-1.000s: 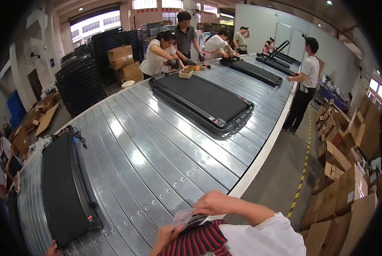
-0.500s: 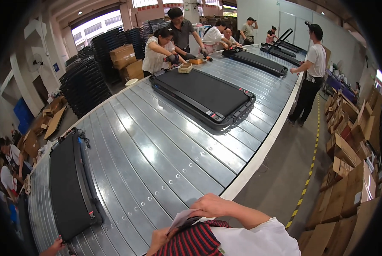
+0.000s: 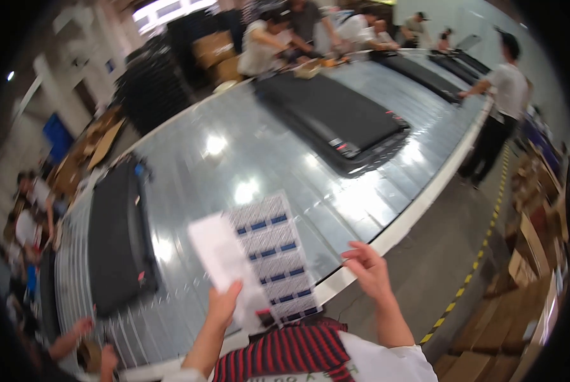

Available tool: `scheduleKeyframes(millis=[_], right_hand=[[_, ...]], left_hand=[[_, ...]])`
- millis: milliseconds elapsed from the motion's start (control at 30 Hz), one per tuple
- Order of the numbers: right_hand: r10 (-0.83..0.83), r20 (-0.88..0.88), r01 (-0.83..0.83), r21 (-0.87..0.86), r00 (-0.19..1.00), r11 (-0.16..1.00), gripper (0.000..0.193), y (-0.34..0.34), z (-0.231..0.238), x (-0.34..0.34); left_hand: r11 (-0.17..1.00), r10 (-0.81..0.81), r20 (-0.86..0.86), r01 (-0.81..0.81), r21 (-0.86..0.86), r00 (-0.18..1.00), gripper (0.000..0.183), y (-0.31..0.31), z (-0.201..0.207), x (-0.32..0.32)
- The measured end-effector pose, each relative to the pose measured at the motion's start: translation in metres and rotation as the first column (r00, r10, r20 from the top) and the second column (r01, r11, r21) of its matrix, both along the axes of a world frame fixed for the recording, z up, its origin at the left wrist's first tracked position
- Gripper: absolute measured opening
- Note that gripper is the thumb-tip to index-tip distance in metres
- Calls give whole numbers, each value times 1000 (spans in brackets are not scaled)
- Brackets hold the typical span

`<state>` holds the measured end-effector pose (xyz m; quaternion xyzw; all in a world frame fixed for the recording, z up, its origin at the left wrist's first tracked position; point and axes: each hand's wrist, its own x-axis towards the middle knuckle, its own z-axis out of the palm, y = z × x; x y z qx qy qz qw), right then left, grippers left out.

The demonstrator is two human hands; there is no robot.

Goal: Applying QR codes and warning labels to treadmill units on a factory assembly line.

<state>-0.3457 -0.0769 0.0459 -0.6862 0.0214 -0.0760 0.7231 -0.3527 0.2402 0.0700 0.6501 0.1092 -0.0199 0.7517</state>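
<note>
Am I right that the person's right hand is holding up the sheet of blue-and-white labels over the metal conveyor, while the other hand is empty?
Not quite: the left hand holds up the sheet of labels over the metal conveyor, and the right hand is empty, fingers spread. The head view shows this.

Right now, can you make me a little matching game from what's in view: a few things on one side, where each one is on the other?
Things:
1. label sheet
2. right hand
3. black flat machine
4. cardboard boxes

Places:
A. on the floor at far right
B. held up in the left hand
C. lying on the metal conveyor
D. open, holding nothing

Pairs: 1-B, 2-D, 3-C, 4-A
</note>
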Motion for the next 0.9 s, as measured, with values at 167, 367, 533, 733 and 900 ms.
scheduleKeyframes(millis=[167,367,533,733,900], right_hand=[[253,-35,-238,232,967,943,39,21,-24,-10],[504,-52,-462,325,862,825,36,47,-20,1],[655,-120,-599,309,746,739,27,56,-4,26],[206,228,-137,-285,952,949,17,95,8,23],[520,146,-484,-225,841,846,17,173,18,-6]], left_hand=[[991,-9,-104,-5,-132,994,36,-12,-3,17],[982,-42,-108,21,-190,993,44,-2,1,5],[985,123,-124,-136,-108,985,47,-10,7,-9],[941,319,-60,-324,-101,946,45,12,14,-32],[933,345,58,-336,-131,937,43,63,13,-47]])
